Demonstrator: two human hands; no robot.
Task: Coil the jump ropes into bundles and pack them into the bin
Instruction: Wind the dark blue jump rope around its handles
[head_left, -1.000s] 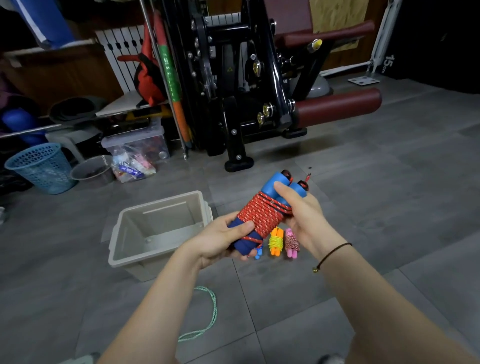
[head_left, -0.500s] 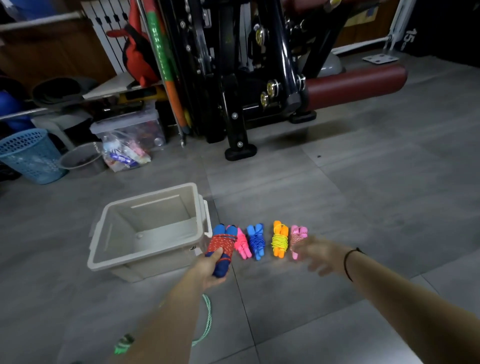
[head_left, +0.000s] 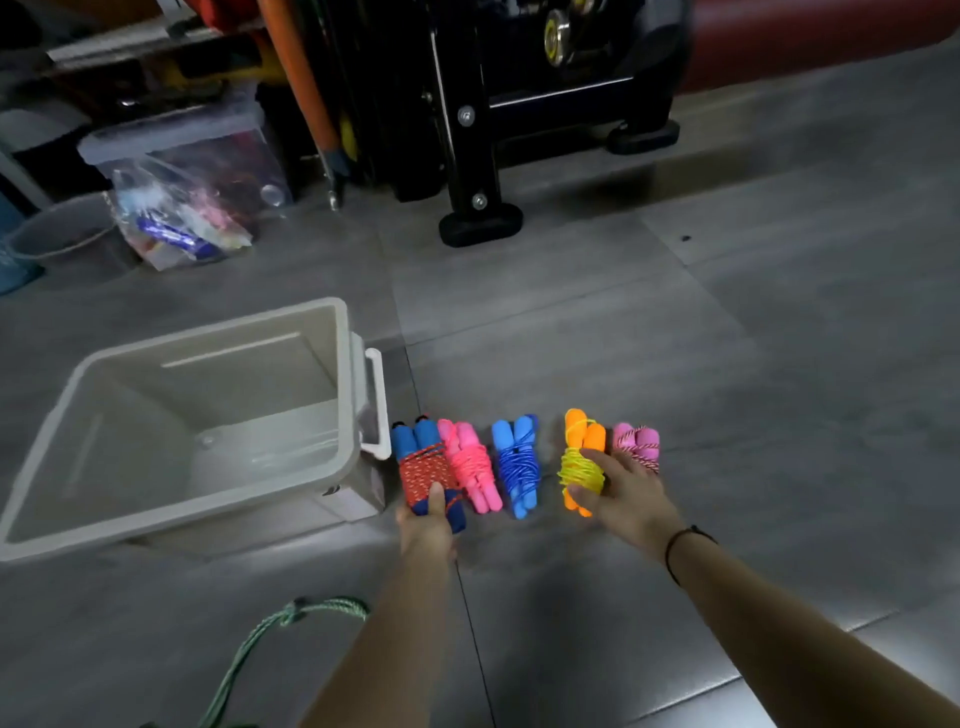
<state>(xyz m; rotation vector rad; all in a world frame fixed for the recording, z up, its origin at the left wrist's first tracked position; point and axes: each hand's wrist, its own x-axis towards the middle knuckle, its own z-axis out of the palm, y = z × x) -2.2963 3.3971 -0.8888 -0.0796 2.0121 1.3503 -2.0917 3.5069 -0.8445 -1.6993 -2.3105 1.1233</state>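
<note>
Five coiled bundles (head_left: 517, 462) lie on the floor (head_left: 675, 364) right of the bin (head_left: 197, 332) — none packed yet. My left hand (head_left: 426, 525) grips the red-blue bundle (head_left: 423, 462), my right hand (head_left: 623, 493) the orange bundle (head_left: 582, 457); the green rope (head_left: 249, 644) is uncoiled.

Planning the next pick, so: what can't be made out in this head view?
Head view:
Green rope: runs off the bottom edge, handles unseen.
Pale pink bundle: near half behind the right hand gripping the orange bundle.
Red-roped bundle: near end under the left hand.
Clear box: contents blurred.
</note>
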